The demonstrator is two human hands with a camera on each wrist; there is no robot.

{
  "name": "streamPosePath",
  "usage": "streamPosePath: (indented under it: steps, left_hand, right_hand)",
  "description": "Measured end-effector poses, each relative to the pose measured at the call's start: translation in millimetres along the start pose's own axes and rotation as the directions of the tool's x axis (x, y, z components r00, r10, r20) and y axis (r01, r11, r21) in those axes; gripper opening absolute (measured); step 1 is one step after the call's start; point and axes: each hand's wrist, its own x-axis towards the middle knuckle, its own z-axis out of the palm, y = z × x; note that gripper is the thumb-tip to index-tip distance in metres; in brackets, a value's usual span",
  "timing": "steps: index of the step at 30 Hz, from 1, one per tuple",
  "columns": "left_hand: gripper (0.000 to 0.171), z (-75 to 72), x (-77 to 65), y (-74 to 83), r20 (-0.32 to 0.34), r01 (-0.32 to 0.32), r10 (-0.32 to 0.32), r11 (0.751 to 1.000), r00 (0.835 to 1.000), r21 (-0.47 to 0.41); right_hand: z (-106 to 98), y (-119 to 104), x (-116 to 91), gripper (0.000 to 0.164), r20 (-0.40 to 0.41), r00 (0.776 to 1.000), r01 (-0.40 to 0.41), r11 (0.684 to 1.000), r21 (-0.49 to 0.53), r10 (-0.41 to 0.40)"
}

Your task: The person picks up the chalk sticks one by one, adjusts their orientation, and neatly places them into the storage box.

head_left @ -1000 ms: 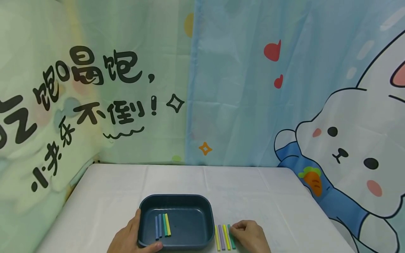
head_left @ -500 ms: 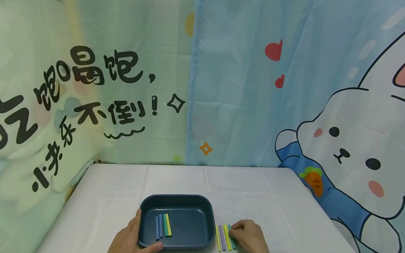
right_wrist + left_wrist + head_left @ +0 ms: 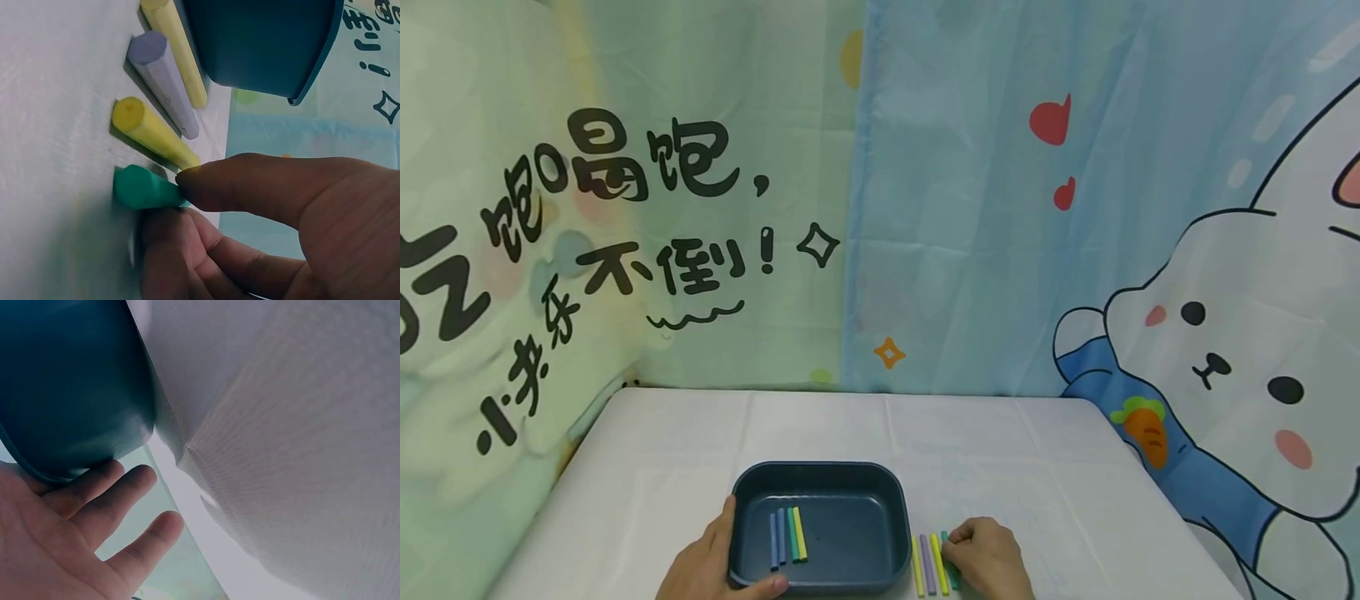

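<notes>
My right hand (image 3: 988,558) pinches a green chalk stick (image 3: 142,187) between thumb and fingers. It is the rightmost of a row on the table. Left of it lie a yellow stick (image 3: 147,128), a purple stick (image 3: 164,81) and another yellow stick (image 3: 178,50), the last close beside the dark blue tray (image 3: 857,492). Inside the tray, toward its left, are two blue chalk sticks (image 3: 773,542), a green one (image 3: 793,535) and a yellow one (image 3: 801,534). My left hand (image 3: 703,558) rests at the tray's near left corner, thumb along the front rim, fingers extended along the left side.
A white cloth (image 3: 985,450) covers the table. Behind it hangs a printed curtain (image 3: 955,250) with black lettering and a cartoon rabbit. The tray's raised walls stand between the sticks inside and the row outside.
My right hand has shifted very slightly at the green chalk stick, whose lower end now leans a little left. My left hand, the tray and the other sticks keep their places.
</notes>
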Motion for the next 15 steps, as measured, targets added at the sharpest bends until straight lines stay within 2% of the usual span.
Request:
streamPosePath:
  steps: [6, 15]
  left_hand:
    - [0.138, -0.4, -1.1, -0.3, -0.010, -0.008, 0.008, 1.000, 1.000, 0.001]
    - [0.138, -1.1, -1.9, -0.2, -0.011, -0.009, 0.009, 1.000, 1.000, -0.004]
  right_hand:
    - [-0.4, 2.6, 1.1, 0.016, 0.001, 1.000, 0.005, 1.000, 0.016, -0.005]
    - [-3.3, 6.2, 3.0, 0.018, 0.030, 0.999, -0.041, 0.997, 0.064, 0.039]
